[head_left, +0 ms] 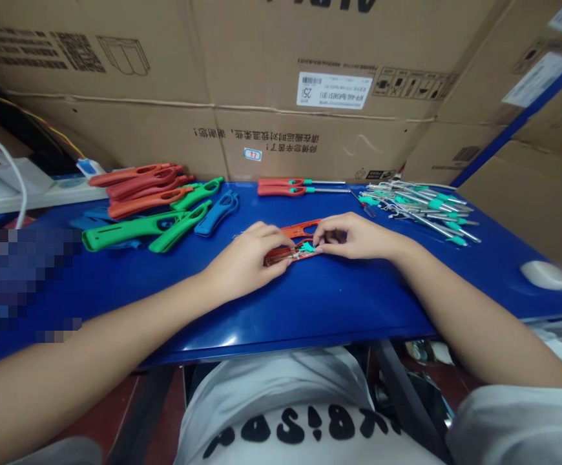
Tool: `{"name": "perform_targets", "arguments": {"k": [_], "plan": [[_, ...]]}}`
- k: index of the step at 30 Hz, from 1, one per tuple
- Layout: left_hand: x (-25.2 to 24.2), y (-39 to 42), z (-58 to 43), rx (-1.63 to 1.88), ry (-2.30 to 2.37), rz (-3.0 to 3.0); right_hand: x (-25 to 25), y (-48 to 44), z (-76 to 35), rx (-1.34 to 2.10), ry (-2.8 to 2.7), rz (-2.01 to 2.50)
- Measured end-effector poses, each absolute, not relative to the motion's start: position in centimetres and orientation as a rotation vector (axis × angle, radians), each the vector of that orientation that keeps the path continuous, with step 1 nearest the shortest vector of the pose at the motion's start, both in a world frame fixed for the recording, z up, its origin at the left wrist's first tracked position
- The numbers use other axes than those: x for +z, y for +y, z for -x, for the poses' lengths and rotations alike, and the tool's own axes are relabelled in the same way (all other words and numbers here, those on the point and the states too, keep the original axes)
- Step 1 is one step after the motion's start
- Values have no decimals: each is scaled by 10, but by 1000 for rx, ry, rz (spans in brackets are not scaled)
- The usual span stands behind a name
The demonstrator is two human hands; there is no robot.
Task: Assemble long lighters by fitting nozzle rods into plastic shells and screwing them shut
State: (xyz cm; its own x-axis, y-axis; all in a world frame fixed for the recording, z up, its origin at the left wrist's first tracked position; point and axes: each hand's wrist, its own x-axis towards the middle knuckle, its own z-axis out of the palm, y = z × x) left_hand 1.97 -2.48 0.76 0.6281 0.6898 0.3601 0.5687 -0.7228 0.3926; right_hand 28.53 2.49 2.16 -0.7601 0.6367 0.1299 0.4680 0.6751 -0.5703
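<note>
An orange utility lighter casing (303, 230) lies split on the blue table in front of me, with a teal trigger piece (305, 247) in its near half. My left hand (256, 255) is closed around the left end of that near half, where a clear brownish insert shows. From the other side, my right hand (346, 237) has its fingers pinched at the right end of the casing, beside the teal piece. The exact part between the right fingertips is too small to make out.
Red, green and blue lighter shells (138, 234) are piled at left. Two red lighters with metal tubes (281, 187) lie behind my hands. Metal tubes with teal pieces (431, 205) are heaped at right, a screwdriver (367, 205) near them. Cardboard (261, 84) walls the back.
</note>
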Motion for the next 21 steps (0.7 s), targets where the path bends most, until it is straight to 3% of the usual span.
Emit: {"name": "perform_targets", "arguments": {"k": [7, 21], "plan": [[-3, -25, -22, 618, 777, -2681, 24, 24, -287, 757, -2597, 884], [-9, -24, -21, 597, 852, -2737, 20, 26, -287, 728, -2606, 929]]}}
